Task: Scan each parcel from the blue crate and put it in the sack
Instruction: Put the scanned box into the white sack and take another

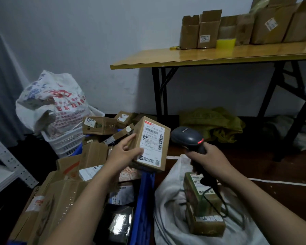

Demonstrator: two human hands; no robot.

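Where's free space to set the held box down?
Sack: bare cloth left of the green parcels. Table: front strip ahead of the carton row is bare. Floor right of the sack, too. Blue crate is piled full.

A white shipping label is fixed to the raised parcel (151, 144). A red strip, barcodes and a QR code are printed on it, and its top line begins with "642". Handwritten figures resembling "7104" are marked on the sticker of a small open carton (208, 32) on the table (201, 57). Red Chinese characters are printed on the white bag (51, 101) at the left. All other labels are too blurred to be read.
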